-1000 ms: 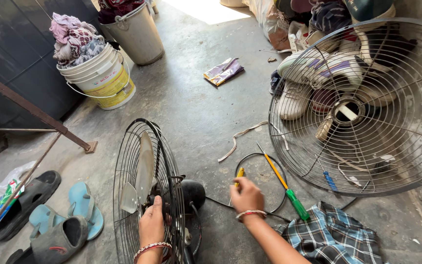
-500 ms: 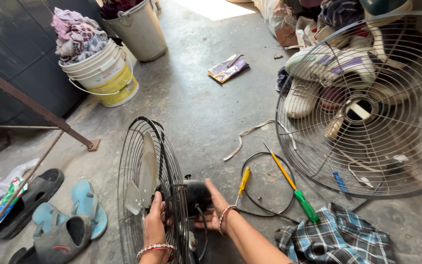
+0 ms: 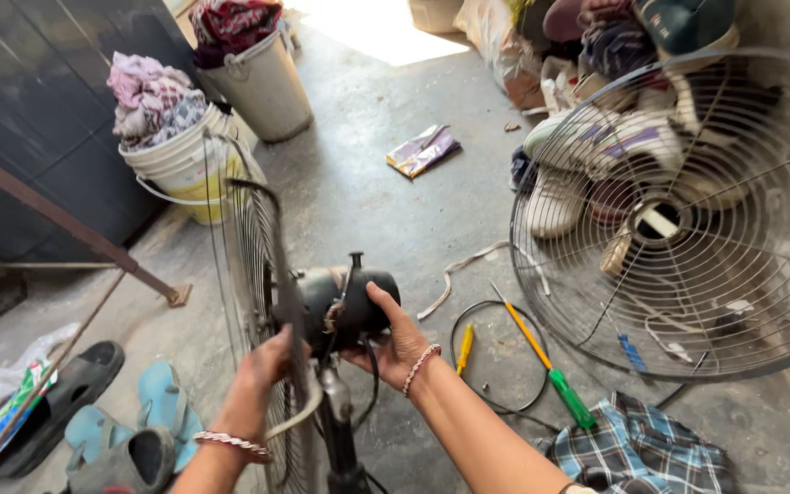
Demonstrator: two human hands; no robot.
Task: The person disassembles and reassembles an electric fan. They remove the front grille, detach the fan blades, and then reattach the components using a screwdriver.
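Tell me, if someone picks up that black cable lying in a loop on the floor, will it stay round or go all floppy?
Probably floppy: the black cable lies in a loose, uneven loop on the concrete floor, so it likely bends easily. It looks thin, so it is probably light. It may drag the yellow screwdriver lying across it.

Glossy black motor housing [image 3: 345, 306], thin metal wire grille [image 3: 253, 302], rough concrete floor [image 3: 368, 201].

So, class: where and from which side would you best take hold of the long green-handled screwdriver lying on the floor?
Probably the green handle, the thick end lying nearest the person. The thin yellow shaft angles away over the black cable loop. Come from above and the right, next to the checked cloth.
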